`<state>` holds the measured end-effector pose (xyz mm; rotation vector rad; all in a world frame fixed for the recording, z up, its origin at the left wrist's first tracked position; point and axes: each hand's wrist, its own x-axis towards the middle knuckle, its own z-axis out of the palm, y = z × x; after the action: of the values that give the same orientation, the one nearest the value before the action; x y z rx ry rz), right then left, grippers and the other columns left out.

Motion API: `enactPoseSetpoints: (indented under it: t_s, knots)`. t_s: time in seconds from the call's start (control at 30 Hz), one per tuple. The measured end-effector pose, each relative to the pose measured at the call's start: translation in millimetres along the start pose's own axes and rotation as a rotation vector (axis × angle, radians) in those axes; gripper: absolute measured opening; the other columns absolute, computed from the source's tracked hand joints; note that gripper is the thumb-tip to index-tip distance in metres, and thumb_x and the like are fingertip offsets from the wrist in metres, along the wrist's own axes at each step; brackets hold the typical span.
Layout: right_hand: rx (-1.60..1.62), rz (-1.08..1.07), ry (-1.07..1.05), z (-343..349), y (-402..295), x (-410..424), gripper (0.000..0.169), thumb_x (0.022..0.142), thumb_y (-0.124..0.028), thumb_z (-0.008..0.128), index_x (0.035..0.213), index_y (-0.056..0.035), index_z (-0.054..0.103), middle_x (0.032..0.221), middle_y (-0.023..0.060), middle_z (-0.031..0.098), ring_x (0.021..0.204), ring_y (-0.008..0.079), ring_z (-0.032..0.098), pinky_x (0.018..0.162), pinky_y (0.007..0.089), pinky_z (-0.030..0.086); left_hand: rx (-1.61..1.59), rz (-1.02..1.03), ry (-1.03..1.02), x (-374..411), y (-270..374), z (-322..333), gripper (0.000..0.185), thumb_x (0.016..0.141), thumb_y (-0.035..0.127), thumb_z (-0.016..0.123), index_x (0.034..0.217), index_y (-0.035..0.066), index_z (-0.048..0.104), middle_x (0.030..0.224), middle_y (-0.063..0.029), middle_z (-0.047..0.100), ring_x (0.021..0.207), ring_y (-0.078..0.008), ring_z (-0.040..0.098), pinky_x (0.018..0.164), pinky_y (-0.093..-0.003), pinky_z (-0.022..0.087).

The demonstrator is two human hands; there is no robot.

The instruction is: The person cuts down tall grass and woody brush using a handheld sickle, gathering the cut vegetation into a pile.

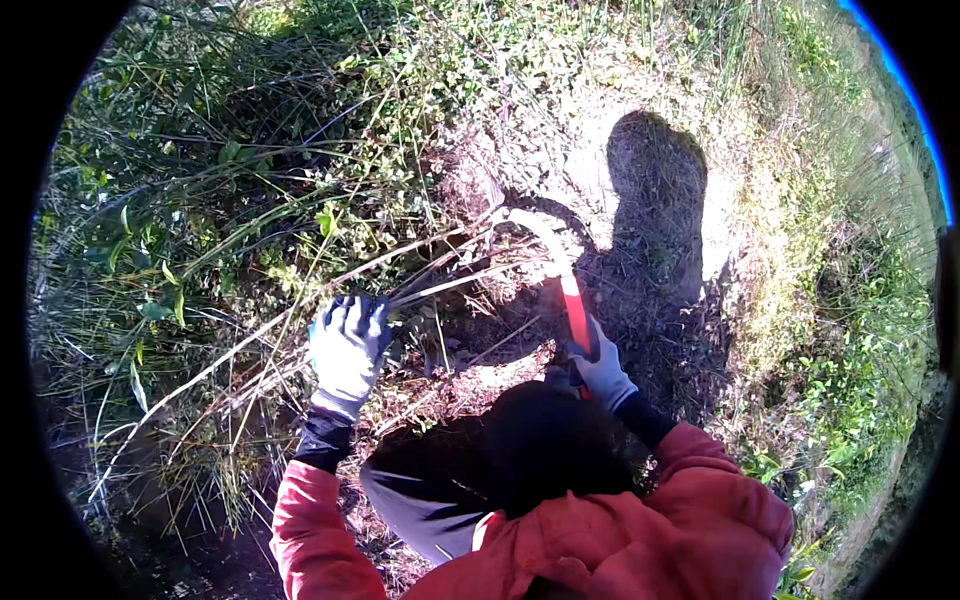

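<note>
My left hand (350, 352), in a white glove with dark fingers, is closed around a bundle of long dry stalks (461, 279). The stalks run from the lower left up toward the middle of the view. My right hand (602, 371), gloved too, grips the red handle (575, 315) of a sickle. Its curved blade (541, 231) shines brightly and arcs leftward, with the tip at the upper ends of the stalks. Glare hides whether the blade touches them.
Dense green grass and leafy weeds (247, 172) grow at the left. Sunlit low plants (765, 300) stand at the right. A dark shadow (660, 195) falls on the dry ground ahead. My bent leg in grey trousers (420, 510) is below.
</note>
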<state>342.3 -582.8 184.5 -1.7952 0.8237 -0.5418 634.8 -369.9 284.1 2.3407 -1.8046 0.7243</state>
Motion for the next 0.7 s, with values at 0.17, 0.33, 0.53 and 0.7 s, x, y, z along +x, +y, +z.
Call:
enactPoseSetpoints:
  t_s: [0.17, 0.33, 0.53, 0.7]
  knots:
    - [0.028, 0.072, -0.148, -20.2, 42.5, -23.0, 0.067, 0.075, -0.006, 0.062, 0.135, -0.0012, 0.033, 0.107, 0.0172, 0.060, 0.097, 0.0155, 0.057, 0.086, 0.0302, 0.044, -0.233, 0.095, -0.112, 81.1, 84.6, 47.6, 0.066, 0.077, 0.030, 0.062, 0.134, 0.010, 0.036, 0.130, -0.0097, 0.043, 0.117, -0.0283, 0.044, 0.099, -0.0424, 0.032]
    - [0.198, 0.142, -0.093, -35.8, 30.8, 4.2, 0.064, 0.078, -0.003, 0.060, 0.136, -0.0066, 0.033, 0.086, 0.0063, 0.062, 0.066, 0.0090, 0.055, 0.060, 0.0268, 0.047, 0.233, -0.066, -0.685, 141.0, 112.6, 126.7, 0.059, 0.086, 0.012, 0.042, 0.140, 0.004, 0.019, 0.130, -0.0153, 0.045, 0.118, -0.0277, 0.044, 0.097, -0.0409, 0.034]
    - [0.134, 0.089, 0.082, -48.3, 35.3, 34.9, 0.060, 0.081, -0.004, 0.059, 0.135, -0.0062, 0.035, 0.079, 0.0036, 0.061, 0.062, 0.0065, 0.053, 0.057, 0.0241, 0.046, 0.079, -0.041, -0.577, 87.3, 112.5, 133.0, 0.041, 0.083, 0.014, 0.047, 0.123, 0.008, 0.046, 0.089, -0.0096, 0.058, 0.079, -0.0242, 0.059, 0.062, -0.0374, 0.049]
    - [0.077, 0.058, 0.003, -48.9, 46.5, 55.5, 0.064, 0.076, -0.006, 0.064, 0.134, -0.0023, 0.035, 0.086, 0.0152, 0.063, 0.076, 0.0162, 0.063, 0.068, 0.0295, 0.048, -0.028, 0.190, -1.021, -38.0, 99.0, 88.8, 0.036, 0.083, 0.013, 0.045, 0.118, 0.013, 0.051, 0.094, -0.0097, 0.057, 0.094, -0.0265, 0.054, 0.085, -0.0480, 0.040]
